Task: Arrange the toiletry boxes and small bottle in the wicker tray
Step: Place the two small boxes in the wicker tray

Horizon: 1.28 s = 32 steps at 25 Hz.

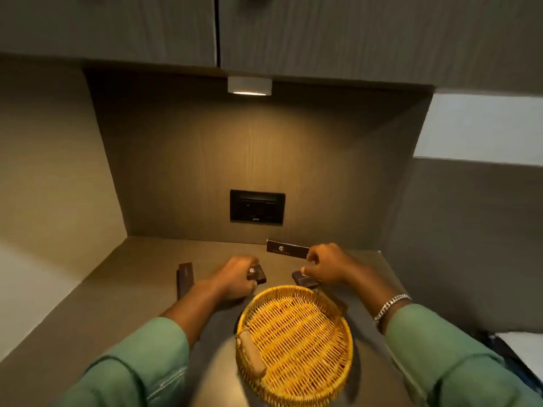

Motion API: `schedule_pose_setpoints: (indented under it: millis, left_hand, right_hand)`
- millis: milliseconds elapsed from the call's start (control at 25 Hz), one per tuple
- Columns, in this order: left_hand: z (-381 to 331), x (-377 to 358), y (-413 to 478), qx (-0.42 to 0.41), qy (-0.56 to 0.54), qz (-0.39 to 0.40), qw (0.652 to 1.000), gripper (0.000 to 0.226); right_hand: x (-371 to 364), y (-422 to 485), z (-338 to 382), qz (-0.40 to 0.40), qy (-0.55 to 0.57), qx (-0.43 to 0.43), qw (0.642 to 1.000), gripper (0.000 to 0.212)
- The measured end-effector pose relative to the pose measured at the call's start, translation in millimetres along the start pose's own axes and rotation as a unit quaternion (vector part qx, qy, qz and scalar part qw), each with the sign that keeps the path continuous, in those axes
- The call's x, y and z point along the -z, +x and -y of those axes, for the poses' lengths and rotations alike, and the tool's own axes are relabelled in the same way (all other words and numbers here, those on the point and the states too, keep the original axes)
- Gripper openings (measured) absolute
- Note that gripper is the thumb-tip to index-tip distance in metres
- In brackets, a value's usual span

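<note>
A round wicker tray with a wrapped handle stands empty at the front of the counter. Just behind its rim, my left hand grips a small dark brown box with a round logo. My right hand closes its fingers on another small dark box lying on the counter beside the tray's far edge. A long dark box lies near the back wall, behind my right hand. Another long dark box lies to the left of my left hand. No bottle is visible.
The counter sits in a wooden niche with side walls close on both sides. A black socket panel is set in the back wall. A lamp shines under the overhead cabinets. White and dark cloth lies at lower right.
</note>
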<state>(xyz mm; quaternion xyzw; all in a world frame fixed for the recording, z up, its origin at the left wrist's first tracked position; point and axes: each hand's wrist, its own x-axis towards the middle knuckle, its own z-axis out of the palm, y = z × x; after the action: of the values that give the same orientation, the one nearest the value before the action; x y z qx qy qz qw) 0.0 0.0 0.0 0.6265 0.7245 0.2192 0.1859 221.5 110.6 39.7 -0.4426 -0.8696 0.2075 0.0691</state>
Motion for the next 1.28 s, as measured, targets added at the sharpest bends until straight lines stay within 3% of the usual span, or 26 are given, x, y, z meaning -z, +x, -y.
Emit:
schedule_pose_setpoints:
  millis: [160, 280, 360, 560, 680, 760, 920, 1120, 1280]
  left_hand:
    - [15.2, -14.3, 19.8, 0.010, 0.040, 0.044, 0.998, 0.055]
    - [21.4, -15.4, 33.7, -0.006, 0.046, 0.009, 0.999, 0.054]
    - [18.3, -10.2, 36.9, -0.022, 0.043, -0.005, 0.999, 0.053]
    - [-1.1, 11.1, 27.9, -0.064, -0.014, 0.020, 0.998, 0.061]
    - [-19.1, 10.8, 14.5, -0.080, 0.005, 0.053, 0.995, 0.062]
    - [-33.3, 2.8, 2.6, -0.092, 0.015, 0.072, 0.993, 0.056]
    - [-56.9, -20.8, -22.3, -0.145, 0.042, 0.092, 0.984, 0.052]
    - [-65.8, -41.3, -24.1, -0.171, 0.096, 0.142, 0.970, 0.056]
    - [-65.5, -49.5, -20.6, -0.198, 0.150, 0.176, 0.953, 0.065]
  right_hand:
    - [-15.2, 28.3, -3.3, 0.066, -0.053, -0.085, 0.993, 0.037]
    - [-22.4, 42.5, 1.7, 0.089, -0.064, -0.107, 0.988, 0.050]
    - [-27.7, 47.4, 3.7, 0.090, -0.083, -0.112, 0.986, 0.046]
    - [-21.7, 32.5, 11.7, -0.002, -0.062, -0.085, 0.994, 0.048]
    - [1.3, 4.2, 19.7, -0.089, -0.035, -0.046, 0.994, 0.066]
    - [13.5, -21.6, 23.9, -0.102, -0.043, -0.033, 0.993, 0.076]
    - [14.1, -85.2, 27.4, -0.074, -0.102, -0.042, 0.991, 0.069]
    - [-9.8, -144.4, 30.9, 0.010, -0.067, -0.047, 0.997, 0.060]
    - [-30.5, -151.8, 29.5, 0.016, -0.114, -0.048, 0.992, 0.079]
